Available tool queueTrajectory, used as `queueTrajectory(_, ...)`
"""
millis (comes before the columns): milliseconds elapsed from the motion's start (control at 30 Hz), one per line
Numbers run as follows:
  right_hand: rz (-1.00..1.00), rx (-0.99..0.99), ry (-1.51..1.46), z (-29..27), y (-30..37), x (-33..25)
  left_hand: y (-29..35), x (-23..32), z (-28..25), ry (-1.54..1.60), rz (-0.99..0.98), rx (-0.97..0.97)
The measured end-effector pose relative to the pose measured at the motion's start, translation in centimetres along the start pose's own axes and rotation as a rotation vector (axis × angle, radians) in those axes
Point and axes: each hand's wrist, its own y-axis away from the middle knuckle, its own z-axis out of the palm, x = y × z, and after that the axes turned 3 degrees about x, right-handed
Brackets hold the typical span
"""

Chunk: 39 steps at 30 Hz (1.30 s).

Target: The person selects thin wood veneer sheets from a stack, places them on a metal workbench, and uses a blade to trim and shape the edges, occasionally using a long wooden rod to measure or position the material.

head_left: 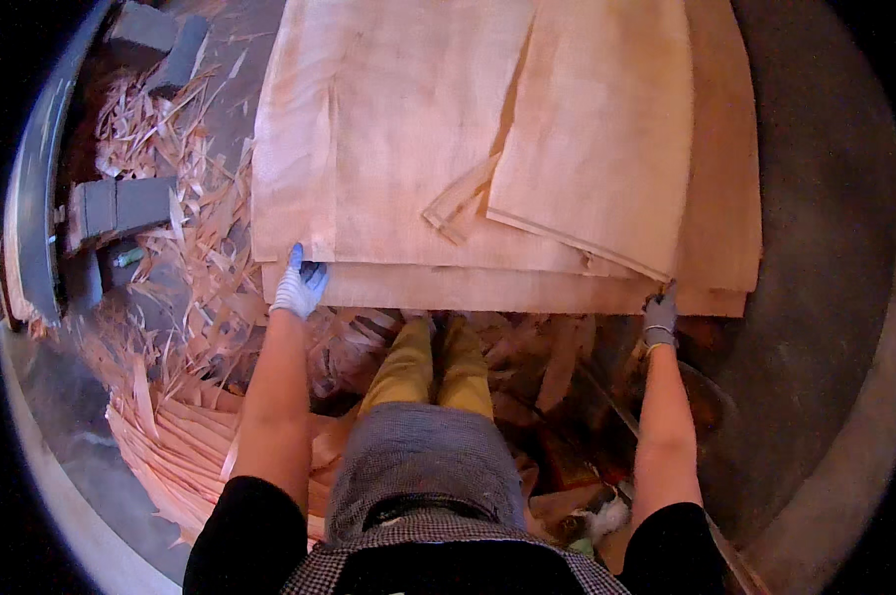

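Observation:
Large thin sheets of pale wood veneer (398,129) lie in a stack in front of me. On top, toward the right, is a narrower veneer sheet (597,139) with a slanting near edge. A loose split strip of veneer (458,203) lies beside its left corner. My left hand (301,285), in a white and blue glove, closes on the near edge of a large sheet at its left end. Wearing a dark grey glove, my right hand (660,312) pinches the near right corner of the narrower sheet; its fingertips are partly hidden.
Torn veneer scraps (190,208) cover the floor at left, with a layered pile of veneer (185,451) closer to me. Grey blocks (120,208) stand at far left beside a long curved-looking board (41,198). Dark floor (825,228) runs along the right.

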Motion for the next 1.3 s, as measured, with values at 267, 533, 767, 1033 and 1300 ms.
queueTrajectory(267, 0.491, -0.883, 0.072, -0.5, 14.9, -2.0, 6.6, -7.5, 4.2, -1.257, 0.464, -0.188)
queueTrajectory(533, 0.055, -0.762, -0.071, 4.8, 11.9, -6.3, 2.4, -15.6, 15.0, -1.793, 0.873, -0.215)
queueTrajectory(767, 0.423, 0.113, -0.558, 1.5, 2.0, -13.2, 1.4, -16.7, 14.2, -2.108, 0.903, -0.089)
queueTrajectory(1033, 0.452, 0.181, -0.671, -4.2, -0.4, -2.2, 1.8, -18.9, 16.1, -2.390, 0.769, 0.117)
queueTrajectory(1300, 0.621, 0.201, -0.175, -3.8, 8.0, 14.1, 3.3, -19.8, 17.6, -2.449, 0.844, 0.210)
